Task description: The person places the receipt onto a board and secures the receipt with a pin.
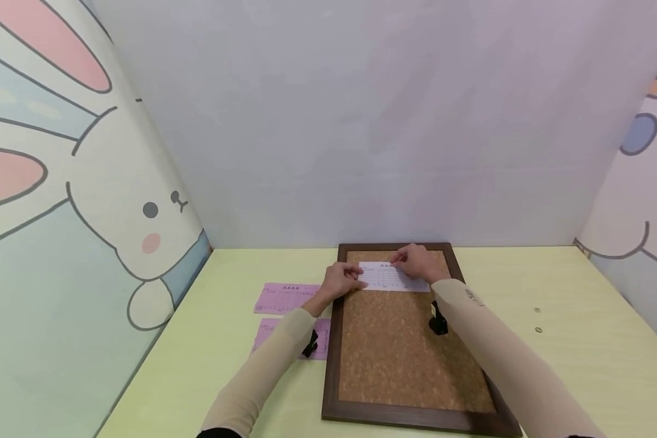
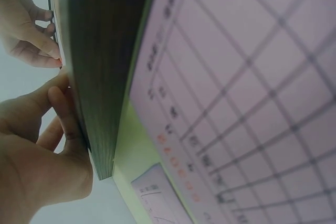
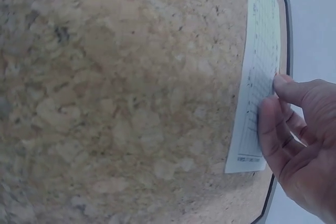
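Paper slip (image 1: 392, 278): far end of cork board (image 1: 394, 347). Left hand (image 1: 342, 280) presses its left edge, fingers flat; right hand (image 1: 418, 263) fingertips press its top.

A pale green table (image 1: 525, 377) carries a framed cork board (image 1: 394, 359) and two pink forms (image 1: 285, 298).

2 beige sleeves (image 1: 487, 340), each with a black wrist-mounted camera (image 1: 437, 322)

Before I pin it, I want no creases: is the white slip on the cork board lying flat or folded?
Flat. The white slip lies spread on the cork board, both hands touching it.
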`<action>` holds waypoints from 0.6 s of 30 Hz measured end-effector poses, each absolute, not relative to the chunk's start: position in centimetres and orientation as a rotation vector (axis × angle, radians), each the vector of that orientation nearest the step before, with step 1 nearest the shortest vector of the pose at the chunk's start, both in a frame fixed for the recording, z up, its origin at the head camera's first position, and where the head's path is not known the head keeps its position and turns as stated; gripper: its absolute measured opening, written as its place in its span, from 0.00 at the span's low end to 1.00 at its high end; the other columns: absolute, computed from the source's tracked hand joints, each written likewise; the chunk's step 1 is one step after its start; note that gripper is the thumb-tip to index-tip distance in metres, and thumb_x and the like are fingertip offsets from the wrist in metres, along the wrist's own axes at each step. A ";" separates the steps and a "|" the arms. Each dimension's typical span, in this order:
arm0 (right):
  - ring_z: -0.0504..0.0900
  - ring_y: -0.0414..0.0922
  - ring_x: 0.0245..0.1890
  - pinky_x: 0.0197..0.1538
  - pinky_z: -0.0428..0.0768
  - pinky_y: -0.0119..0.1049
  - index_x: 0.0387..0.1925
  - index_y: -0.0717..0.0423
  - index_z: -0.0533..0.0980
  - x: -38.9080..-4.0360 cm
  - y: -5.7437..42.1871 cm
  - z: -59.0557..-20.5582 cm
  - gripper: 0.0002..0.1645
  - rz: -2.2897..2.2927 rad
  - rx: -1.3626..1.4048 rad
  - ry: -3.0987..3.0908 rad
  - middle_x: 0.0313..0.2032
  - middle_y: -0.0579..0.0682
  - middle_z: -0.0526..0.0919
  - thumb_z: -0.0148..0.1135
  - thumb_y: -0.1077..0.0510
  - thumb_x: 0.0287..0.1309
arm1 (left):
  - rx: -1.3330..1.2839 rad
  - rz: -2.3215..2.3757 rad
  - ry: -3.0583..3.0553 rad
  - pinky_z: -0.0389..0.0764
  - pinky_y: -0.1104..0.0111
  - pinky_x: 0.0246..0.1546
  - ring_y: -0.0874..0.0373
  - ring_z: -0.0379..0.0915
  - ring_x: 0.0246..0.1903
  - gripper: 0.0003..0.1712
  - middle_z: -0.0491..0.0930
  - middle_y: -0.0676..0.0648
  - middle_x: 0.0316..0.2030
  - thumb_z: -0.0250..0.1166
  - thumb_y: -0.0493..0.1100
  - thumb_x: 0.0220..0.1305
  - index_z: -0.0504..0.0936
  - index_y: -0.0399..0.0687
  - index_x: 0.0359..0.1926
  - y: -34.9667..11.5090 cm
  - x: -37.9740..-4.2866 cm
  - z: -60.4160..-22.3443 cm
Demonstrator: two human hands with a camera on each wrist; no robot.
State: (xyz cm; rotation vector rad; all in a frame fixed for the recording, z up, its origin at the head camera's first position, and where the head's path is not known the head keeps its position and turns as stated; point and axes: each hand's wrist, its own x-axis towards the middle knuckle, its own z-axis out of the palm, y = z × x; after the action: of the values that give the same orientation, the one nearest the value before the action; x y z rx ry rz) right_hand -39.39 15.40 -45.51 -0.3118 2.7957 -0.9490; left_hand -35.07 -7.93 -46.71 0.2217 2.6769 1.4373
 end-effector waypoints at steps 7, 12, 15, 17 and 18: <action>0.73 0.41 0.23 0.26 0.70 0.32 0.45 0.58 0.86 -39.2 15.0 -45.0 0.11 -0.939 -0.245 2.758 0.29 0.50 0.83 0.63 0.56 0.69 | 0.217 1.447 2.662 0.69 0.76 0.26 0.63 0.67 0.25 0.14 0.79 0.48 0.29 0.77 0.34 0.56 0.87 0.34 0.43 -8.0 -34.9 -46.6; 0.74 0.41 0.24 0.27 0.72 0.32 0.43 0.58 0.85 -39.3 15.0 -45.2 0.09 -0.932 -0.219 2.786 0.31 0.50 0.83 0.64 0.57 0.69 | 0.229 1.446 2.665 0.68 0.77 0.26 0.63 0.67 0.25 0.14 0.78 0.50 0.28 0.77 0.35 0.56 0.87 0.33 0.43 -7.9 -35.0 -46.6; 0.75 0.41 0.25 0.27 0.72 0.31 0.41 0.56 0.84 -39.5 15.0 -45.4 0.07 -0.907 -0.247 2.806 0.34 0.50 0.83 0.63 0.58 0.69 | 0.229 1.439 2.670 0.68 0.77 0.26 0.63 0.67 0.26 0.14 0.78 0.50 0.28 0.77 0.35 0.55 0.87 0.33 0.43 -7.9 -35.0 -46.7; 0.75 0.40 0.24 0.27 0.72 0.31 0.40 0.56 0.84 -39.5 14.9 -45.4 0.06 -0.906 -0.258 2.806 0.34 0.51 0.83 0.63 0.58 0.69 | 0.225 1.437 2.670 0.69 0.77 0.26 0.63 0.67 0.26 0.14 0.78 0.50 0.28 0.77 0.35 0.55 0.87 0.33 0.43 -7.9 -35.1 -46.7; 0.75 0.40 0.24 0.27 0.72 0.31 0.39 0.56 0.84 -39.5 14.9 -45.5 0.06 -0.911 -0.258 2.803 0.35 0.51 0.83 0.63 0.59 0.69 | 0.225 1.434 2.672 0.69 0.77 0.26 0.63 0.67 0.26 0.14 0.78 0.50 0.28 0.77 0.35 0.55 0.87 0.33 0.43 -7.9 -35.1 -46.7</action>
State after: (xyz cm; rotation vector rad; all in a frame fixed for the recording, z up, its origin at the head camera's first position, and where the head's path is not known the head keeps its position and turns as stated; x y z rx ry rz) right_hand -39.55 14.89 -45.46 -0.2583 2.8031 -0.9107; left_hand -35.06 -7.94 -46.72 0.2245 2.6720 1.4336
